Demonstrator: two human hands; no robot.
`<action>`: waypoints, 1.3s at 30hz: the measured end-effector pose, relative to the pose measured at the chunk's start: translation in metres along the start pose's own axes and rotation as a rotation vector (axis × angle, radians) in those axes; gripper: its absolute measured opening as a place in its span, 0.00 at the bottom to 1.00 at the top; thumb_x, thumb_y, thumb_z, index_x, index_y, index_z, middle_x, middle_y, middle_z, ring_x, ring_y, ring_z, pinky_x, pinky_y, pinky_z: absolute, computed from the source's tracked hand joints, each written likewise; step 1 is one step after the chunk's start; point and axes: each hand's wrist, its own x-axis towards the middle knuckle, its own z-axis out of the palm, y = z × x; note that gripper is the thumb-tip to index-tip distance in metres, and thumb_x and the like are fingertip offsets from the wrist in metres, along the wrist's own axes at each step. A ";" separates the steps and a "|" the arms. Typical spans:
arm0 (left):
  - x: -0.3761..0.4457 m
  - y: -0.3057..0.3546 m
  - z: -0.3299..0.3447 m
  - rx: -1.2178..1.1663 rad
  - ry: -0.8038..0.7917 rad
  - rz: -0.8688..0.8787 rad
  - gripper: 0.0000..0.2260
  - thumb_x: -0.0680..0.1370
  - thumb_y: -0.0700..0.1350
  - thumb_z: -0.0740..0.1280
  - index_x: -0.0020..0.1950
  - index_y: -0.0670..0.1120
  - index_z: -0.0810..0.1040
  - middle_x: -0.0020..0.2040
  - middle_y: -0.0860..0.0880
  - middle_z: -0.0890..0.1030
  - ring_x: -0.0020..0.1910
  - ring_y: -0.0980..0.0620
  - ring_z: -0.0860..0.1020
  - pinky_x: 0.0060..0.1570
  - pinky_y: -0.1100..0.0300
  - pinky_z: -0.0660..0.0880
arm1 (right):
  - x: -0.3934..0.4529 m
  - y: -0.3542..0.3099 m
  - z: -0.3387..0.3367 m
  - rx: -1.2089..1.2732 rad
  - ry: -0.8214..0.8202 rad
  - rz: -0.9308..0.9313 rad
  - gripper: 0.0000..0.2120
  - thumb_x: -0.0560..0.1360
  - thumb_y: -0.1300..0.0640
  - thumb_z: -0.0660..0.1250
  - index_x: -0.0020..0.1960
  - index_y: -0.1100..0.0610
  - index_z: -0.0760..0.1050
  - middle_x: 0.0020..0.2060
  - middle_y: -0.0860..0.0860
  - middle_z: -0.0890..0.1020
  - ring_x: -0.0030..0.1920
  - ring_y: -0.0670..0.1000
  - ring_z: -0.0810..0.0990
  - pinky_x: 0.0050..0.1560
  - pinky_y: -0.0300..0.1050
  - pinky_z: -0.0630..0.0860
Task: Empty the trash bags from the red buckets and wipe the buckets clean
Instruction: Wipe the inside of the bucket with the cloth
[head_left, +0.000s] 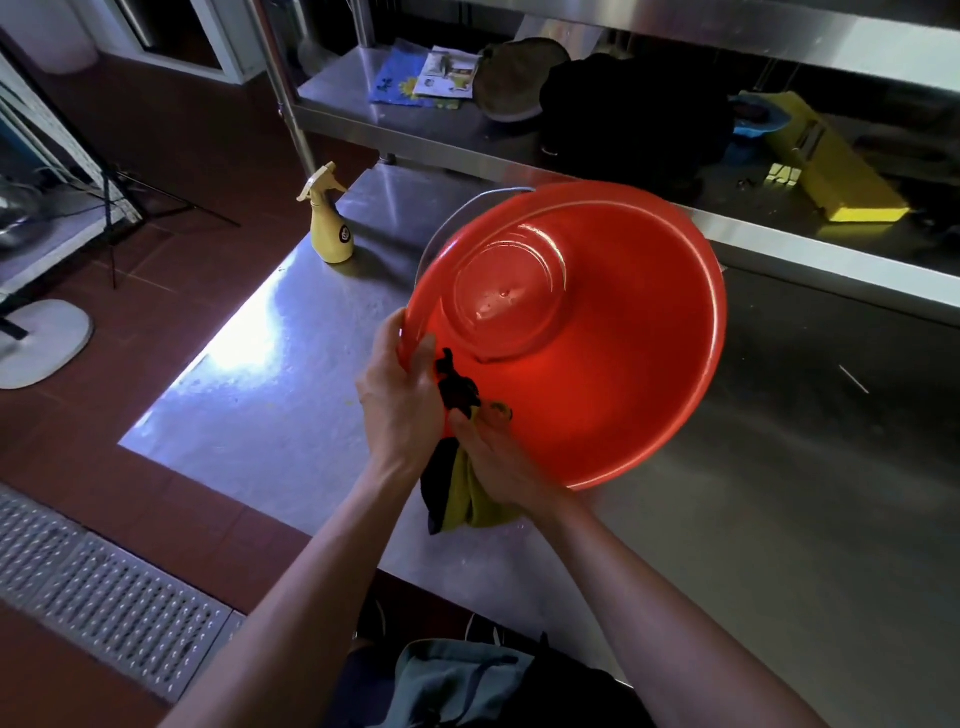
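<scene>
Steel table (291, 374), big, lit bright at L, dull at R. Low shelf (415, 130) behind, w/ blue paper, leaflets, dark bundle, yellow box (831, 171) further R. Red-brown tile floor at L, metal drain grate (104, 587) near bottom L.

Red bucket (597, 364) tipped on side over table, mouth toward camera, inside bare w/ wet gloss on base; wire handle (467, 208) showing behind top rim. No bag in it.

Left hand (400, 395) gripping bucket's near-left rim, thumb over rim edge inside, fingers curled behind. Right hand (493, 457) closed round cloth (467, 493), pressing it vs. inner wall just below rim, touching L hand. Cloth yellow-green w/ black part, bunched; black bit poking up between hands, rest hanging below R hand, outside bucket, over table.

Yellow spray bottle (330, 223) upright on table's far-left corner, well apart from bucket, nozzle pointing R.

White round base on floor at far L. Grey-green garment w/ drawstring at bottom edge, close to camera.
</scene>
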 end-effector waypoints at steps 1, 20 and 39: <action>0.000 0.001 -0.001 0.011 0.002 0.009 0.09 0.84 0.43 0.66 0.64 0.49 0.79 0.41 0.59 0.80 0.38 0.63 0.77 0.39 0.67 0.73 | 0.004 0.002 0.001 -0.003 -0.014 0.031 0.43 0.77 0.25 0.45 0.74 0.57 0.67 0.71 0.57 0.71 0.73 0.56 0.66 0.76 0.59 0.59; 0.003 -0.007 -0.015 0.140 -0.049 0.140 0.17 0.82 0.52 0.64 0.69 0.52 0.78 0.47 0.50 0.85 0.36 0.52 0.79 0.40 0.47 0.80 | 0.031 0.069 -0.049 -0.854 -0.177 0.127 0.42 0.79 0.27 0.47 0.82 0.55 0.53 0.82 0.54 0.54 0.81 0.58 0.49 0.78 0.62 0.42; -0.005 0.002 -0.006 0.101 -0.034 0.117 0.17 0.84 0.45 0.67 0.72 0.48 0.77 0.52 0.49 0.86 0.43 0.53 0.82 0.47 0.52 0.81 | 0.049 0.074 -0.143 -1.346 -0.028 0.251 0.35 0.81 0.34 0.45 0.82 0.51 0.52 0.82 0.55 0.49 0.81 0.59 0.41 0.78 0.61 0.35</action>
